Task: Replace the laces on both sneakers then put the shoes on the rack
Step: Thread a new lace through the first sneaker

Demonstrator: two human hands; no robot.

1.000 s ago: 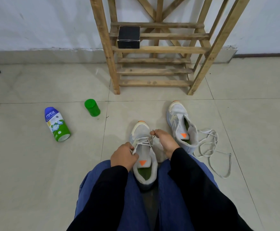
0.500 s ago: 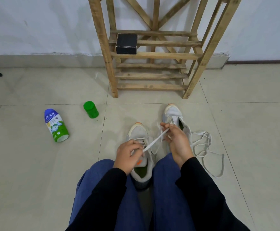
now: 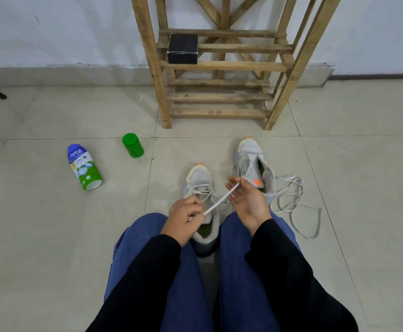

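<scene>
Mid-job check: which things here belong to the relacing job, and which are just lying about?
Job: near sneaker, far sneaker, taut lace between left hand and right hand, loose lace on floor, wooden rack.
Lying about: Nycil bottle, green container, black box on the rack.

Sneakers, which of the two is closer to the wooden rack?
The sneaker on the right, with a loose lace heaped beside it; its toe points at the rack. The other sneaker sits back between the person's knees.
</scene>
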